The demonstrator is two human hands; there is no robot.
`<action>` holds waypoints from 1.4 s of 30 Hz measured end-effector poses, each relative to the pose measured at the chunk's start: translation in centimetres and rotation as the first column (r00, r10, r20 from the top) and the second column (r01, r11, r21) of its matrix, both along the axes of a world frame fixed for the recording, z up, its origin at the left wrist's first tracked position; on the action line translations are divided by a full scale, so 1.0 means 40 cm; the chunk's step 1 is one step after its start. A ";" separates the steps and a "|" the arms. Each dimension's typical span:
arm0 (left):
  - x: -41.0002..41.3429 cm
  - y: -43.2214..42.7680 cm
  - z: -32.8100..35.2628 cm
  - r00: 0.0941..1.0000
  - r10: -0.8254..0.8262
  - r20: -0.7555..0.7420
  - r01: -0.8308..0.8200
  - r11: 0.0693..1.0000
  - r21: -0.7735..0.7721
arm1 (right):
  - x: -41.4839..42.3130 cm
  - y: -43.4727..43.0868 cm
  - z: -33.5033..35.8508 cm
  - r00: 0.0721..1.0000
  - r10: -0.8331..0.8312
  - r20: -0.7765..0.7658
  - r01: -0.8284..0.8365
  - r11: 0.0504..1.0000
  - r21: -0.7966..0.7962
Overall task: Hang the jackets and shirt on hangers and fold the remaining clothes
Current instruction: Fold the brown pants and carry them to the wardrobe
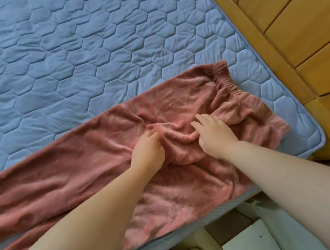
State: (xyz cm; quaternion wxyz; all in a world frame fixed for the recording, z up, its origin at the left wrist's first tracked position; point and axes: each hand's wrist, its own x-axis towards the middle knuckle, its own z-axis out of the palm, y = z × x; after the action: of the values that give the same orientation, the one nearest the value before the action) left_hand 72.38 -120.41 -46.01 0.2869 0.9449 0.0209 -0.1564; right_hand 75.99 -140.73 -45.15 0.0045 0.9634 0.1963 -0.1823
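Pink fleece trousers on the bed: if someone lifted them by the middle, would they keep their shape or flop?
Probably flop: the pink fleece trousers bunch into soft folds where the left hand pinches them. Their fuzzy pile would likely drag on the quilted mattress cover rather than slide. They look light, wrinkling easily under the right hand.

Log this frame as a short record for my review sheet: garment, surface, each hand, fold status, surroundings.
garment: pink fleece trousers, laid lengthwise, elastic waistband at the right end
surface: blue quilted mattress, with the trousers near its front edge
left hand: fingers curled, pinching the fabric near the crotch
right hand: fingers straight, resting flat on the fabric beside the left hand
fold status: not yet folded; legs stretch out to the left, cloth bunched between the hands
surroundings: wooden panelling to the right
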 end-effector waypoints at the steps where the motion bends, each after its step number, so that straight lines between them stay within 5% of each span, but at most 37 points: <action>1: 0.021 0.013 -0.005 1.000 0.005 -0.013 -0.005 1.000 -0.002 | 0.023 0.008 -0.005 0.998 -0.018 -0.052 0.015 0.998 -0.065; 5: 0.111 0.058 -0.032 0.989 0.038 -0.143 -0.031 0.998 0.053 | 0.105 0.013 -0.021 0.931 -0.231 -0.282 0.180 0.964 -0.194; 10: 0.215 0.055 -0.060 0.992 0.007 -0.123 0.003 0.997 0.082 | 0.229 -0.023 -0.024 0.928 -0.357 0.104 0.354 0.934 0.045; 13: 0.285 0.025 -0.080 0.996 0.032 -0.088 -0.023 0.994 0.111 | 0.339 -0.068 -0.036 0.761 -0.628 0.163 0.585 0.773 0.246; 18: 0.399 -0.042 -0.117 0.993 0.115 -0.030 -0.108 0.978 0.178 | 0.480 -0.136 -0.099 0.554 -0.820 -0.142 0.798 0.475 0.372; 25: 0.513 -0.055 -0.095 0.999 -0.010 0.042 -0.005 0.936 0.351 | 0.576 -0.224 -0.075 0.654 -0.745 -0.134 0.750 0.614 0.247; 32: 0.687 -0.097 0.014 0.942 0.272 0.197 -0.299 0.946 0.123 | 0.739 -0.200 -0.002 0.573 -0.818 0.042 0.742 0.540 0.397; 35: 0.614 -0.172 -0.023 0.995 0.075 0.063 -0.079 0.995 0.064 | 0.714 -0.195 -0.027 0.655 -0.753 -0.053 0.715 0.596 0.365; 37: 0.521 -0.221 -0.058 0.978 -0.161 0.132 0.141 0.979 0.149 | 0.650 -0.217 -0.046 0.679 -0.730 -0.077 0.703 0.618 0.351; 39: 0.429 -0.269 -0.086 0.910 -0.355 0.214 0.323 0.931 0.173 | 0.567 -0.265 -0.077 0.665 -0.739 -0.112 0.731 0.612 0.302; 42: 0.313 -0.356 -0.111 0.894 -0.445 0.058 0.436 0.892 0.123 | 0.426 -0.344 -0.105 0.608 -0.751 -0.258 0.793 0.590 0.151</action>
State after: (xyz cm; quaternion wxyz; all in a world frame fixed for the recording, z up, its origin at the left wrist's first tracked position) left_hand 84.91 -134.65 -50.44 0.1938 0.9447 -0.1975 -0.1761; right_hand 93.04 -154.49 -49.33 -0.2129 0.9260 -0.2215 -0.2196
